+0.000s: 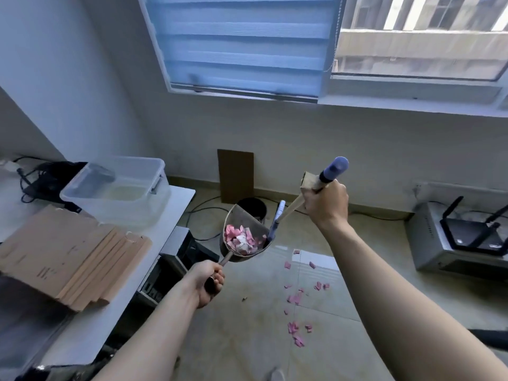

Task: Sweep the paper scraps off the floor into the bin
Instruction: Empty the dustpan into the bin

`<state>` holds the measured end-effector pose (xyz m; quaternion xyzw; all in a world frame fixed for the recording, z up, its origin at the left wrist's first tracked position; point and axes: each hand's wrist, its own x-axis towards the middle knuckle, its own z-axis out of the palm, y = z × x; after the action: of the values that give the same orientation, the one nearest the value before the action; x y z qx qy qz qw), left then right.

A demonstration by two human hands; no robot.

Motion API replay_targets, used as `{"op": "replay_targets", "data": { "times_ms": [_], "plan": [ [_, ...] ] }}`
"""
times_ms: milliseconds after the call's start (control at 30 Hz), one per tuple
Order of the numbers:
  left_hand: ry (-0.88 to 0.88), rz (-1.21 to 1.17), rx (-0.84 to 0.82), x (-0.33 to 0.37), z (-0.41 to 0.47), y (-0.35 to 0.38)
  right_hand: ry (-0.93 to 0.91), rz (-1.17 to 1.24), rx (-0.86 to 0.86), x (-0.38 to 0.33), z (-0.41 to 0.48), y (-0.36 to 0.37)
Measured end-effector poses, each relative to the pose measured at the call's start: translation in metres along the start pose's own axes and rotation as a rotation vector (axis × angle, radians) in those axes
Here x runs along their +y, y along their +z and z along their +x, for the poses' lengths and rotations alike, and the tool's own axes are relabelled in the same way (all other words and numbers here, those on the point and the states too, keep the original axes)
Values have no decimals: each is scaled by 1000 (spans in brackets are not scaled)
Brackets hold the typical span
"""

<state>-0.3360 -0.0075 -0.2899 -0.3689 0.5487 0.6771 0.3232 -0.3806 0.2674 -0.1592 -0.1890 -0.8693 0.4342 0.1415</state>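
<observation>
Plainly, the left hand [210, 281] is curled tight round the handle of a metal dustpan [243, 215], which it holds raised and tilted above the floor. A heap of pink and white paper scraps [239, 239] lies in the pan. The right hand [327, 204] grips the wooden broom handle [291, 206] just below its blue cap, with the stick slanting down behind the pan's rim. The black bin [254, 206] stands just beyond the dustpan, near the wall and beside a leaning cardboard sheet [236, 174]. More pink scraps [295, 298] lie scattered on the tiles between the arms. On the white table [176, 193] a stack of flattened cardboard [68, 251] bears dark printed marks, too small to read.
</observation>
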Motion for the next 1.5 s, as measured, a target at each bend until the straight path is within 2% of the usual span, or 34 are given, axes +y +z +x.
{"op": "replay_targets", "data": {
  "times_ms": [267,567,867,1033,1300,1500],
  "plan": [
    [15,-66,14,60,21,27,-34,-4,-7,-19,91,-10],
    [83,-75,39,113,35,32,-65,-138,-94,-21,124,12],
    [162,153,162,157,72,22,41,-137,-183,-20,133,66],
    [184,279,223,177,123,13,124,-144,-211,-19,150,107],
    [245,501,230,169,203,-13,275,-205,-184,-3,174,172],
    [255,589,226,165,217,-24,325,-235,-218,-8,174,216]
  ]
}}
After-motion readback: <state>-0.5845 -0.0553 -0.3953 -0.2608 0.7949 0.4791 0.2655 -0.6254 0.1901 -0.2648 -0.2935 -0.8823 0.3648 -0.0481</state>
